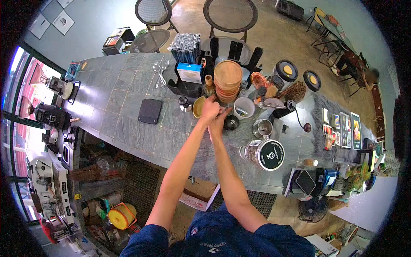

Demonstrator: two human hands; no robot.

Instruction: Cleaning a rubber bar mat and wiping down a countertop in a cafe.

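Observation:
Both arms reach forward over the tiled counter (pixel 128 96). My left hand (pixel 210 109) is closed at the near side of a tall stack of round wooden pieces (pixel 228 77), beside a yellowish bowl (pixel 198 107). My right hand (pixel 220 120) meets it, between the stack and a dark round-topped object (pixel 231 122). Whatever lies between the fingers is too small to make out. A white plastic cup (pixel 244 107) with small things inside stands just right of the hands. A bamboo whisk (pixel 209 84) is behind them, and a coffee tamper (pixel 185 103) stands to the left.
A black scale-like pad (pixel 150 111) and spoons and forks (pixel 160 74) lie left. A black holder of wrapped straws (pixel 185 48) stands behind. Rightward are a metal cup (pixel 262 128), a lidded jar (pixel 266 155), a hand grinder (pixel 290 106) and brushes (pixel 271 91). A person (pixel 356 69) sits far right.

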